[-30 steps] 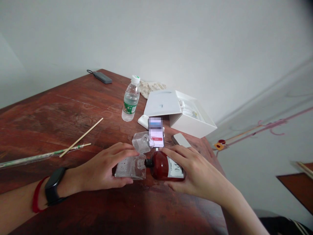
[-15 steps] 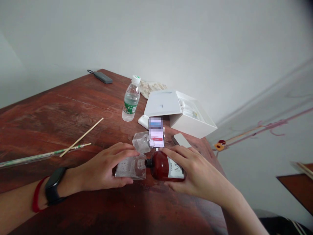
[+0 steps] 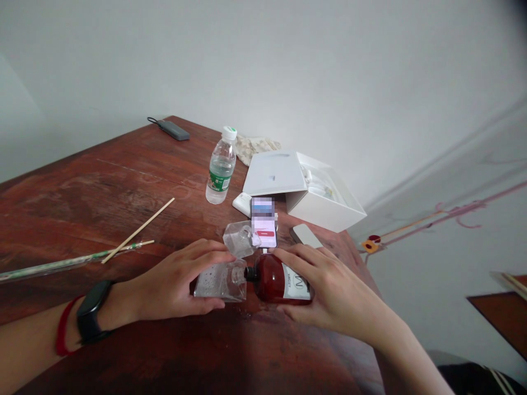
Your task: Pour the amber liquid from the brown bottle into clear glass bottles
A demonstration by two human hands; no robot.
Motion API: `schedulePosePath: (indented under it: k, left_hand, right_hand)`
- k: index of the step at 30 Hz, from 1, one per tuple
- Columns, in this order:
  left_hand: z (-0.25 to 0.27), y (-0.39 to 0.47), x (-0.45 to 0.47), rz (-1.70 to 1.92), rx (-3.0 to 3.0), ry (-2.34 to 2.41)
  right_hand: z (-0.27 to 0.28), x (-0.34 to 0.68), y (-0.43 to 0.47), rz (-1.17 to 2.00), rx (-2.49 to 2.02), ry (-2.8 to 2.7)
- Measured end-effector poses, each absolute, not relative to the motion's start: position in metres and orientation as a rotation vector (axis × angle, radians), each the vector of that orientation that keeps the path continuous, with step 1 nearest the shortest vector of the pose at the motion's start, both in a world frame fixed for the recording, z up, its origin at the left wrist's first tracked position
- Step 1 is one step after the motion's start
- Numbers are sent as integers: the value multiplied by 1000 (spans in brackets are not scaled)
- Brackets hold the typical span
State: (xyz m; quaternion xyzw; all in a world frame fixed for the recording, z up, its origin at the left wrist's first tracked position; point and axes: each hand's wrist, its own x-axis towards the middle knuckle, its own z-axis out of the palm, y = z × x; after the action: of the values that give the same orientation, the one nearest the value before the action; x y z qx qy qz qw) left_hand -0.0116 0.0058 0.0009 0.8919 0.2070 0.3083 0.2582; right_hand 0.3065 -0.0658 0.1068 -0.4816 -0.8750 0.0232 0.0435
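At lower centre, left hand [image 3: 181,285] is gripping clear bottle [image 3: 216,282], right hand [image 3: 331,285] brown bottle [image 3: 269,278], ideally holding both in line.

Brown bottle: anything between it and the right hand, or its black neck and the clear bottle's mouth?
Nothing visible: the right hand is on the brown bottle, whose black neck meets or nearly meets the mouth of the clear bottle. Another clear container lies beyond, not between.

Capped water bottle [image 3: 219,178], green label, upright on wooden table [image 3: 82,203]. Open white box [image 3: 325,206] to its right; pale cloth [image 3: 255,148] behind. Phone [image 3: 264,225] lit, flat. Bare chopstick [image 3: 144,223] crosses a wrapped one [image 3: 61,266]. Grey device [image 3: 175,130] near far edge.
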Motion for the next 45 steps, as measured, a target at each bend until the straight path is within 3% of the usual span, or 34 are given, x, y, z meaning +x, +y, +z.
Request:
schedulePosePath:
  k: [45]
  left_hand:
    - [3,6,-9,799,2387,580]
  right_hand:
    - [107,306,-66,64,-1472,-2670]
